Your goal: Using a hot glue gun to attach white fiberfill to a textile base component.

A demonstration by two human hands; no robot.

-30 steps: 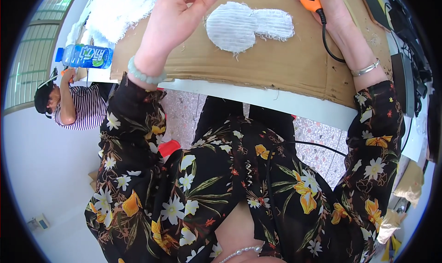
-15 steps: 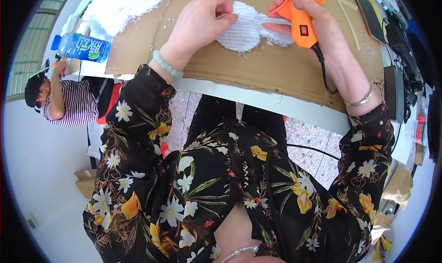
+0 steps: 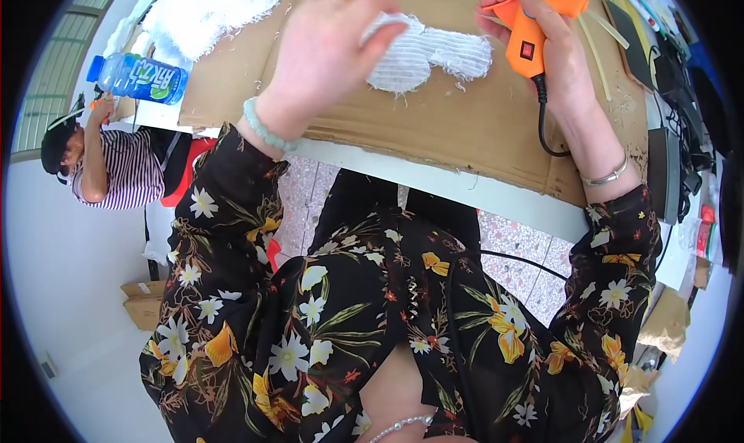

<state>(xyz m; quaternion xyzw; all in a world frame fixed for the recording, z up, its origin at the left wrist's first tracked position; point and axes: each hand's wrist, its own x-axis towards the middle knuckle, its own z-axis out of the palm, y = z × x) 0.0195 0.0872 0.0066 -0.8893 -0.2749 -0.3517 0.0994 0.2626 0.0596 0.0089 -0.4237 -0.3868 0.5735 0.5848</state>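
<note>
Right hand (image 3: 562, 67) wrapped round the handle of an orange glue gun (image 3: 527, 44), held up to the right of a ribbed white cloth piece (image 3: 461, 51) with frayed edges. Cloth lies on brown cardboard (image 3: 372, 117) on the white table (image 3: 535, 204). Left hand (image 3: 325, 44) over the cloth's left part, fingers bent, blurred; can't tell if it's pinching anything or touching the cloth. Black cord (image 3: 542, 117) drops from the gun's handle and curves in beside the right wrist. Pale thin strips (image 3: 601, 72) right of the gun, white fluffy material (image 3: 205, 17) at upper left, bottle (image 3: 143, 79) by the cardboard's left edge. Co-worker (image 3: 124, 168) at far left.

Risks, as a guess: if the gun is hot, swinging it left could burn the left hand, since that hand is right over the cloth; nozzle can't be made out, so its aim is unclear. A drip could land on the wrong spot of the cloth or on the cardboard. Cord so near the wrist might snag or drag the gun off line. Loose threads could stick in glue; the cloth looks light, so a tacky fingertip might lift or shift it.
</note>
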